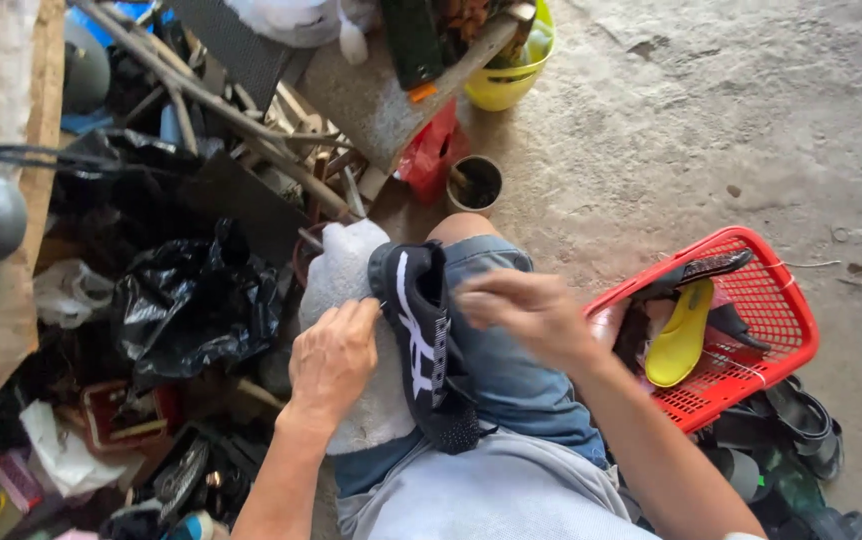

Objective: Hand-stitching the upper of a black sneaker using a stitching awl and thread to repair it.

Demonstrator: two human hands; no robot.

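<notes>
Our left hand [331,360] presses the black shoe [423,340] down on a white cloth [351,280] over our knee. Our right hand [526,312] is blurry above the shoe, fingers pinched; we cannot tell on what. Farther right sits a red basket [771,300], and beyond it a yellow bucket [506,85].

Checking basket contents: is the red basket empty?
No, the red basket holds a yellow insole and dark footwear pieces.

The right hand [526,310] is motion-blurred, and the left hand [333,360] hides part of the black shoe [421,340].
</notes>
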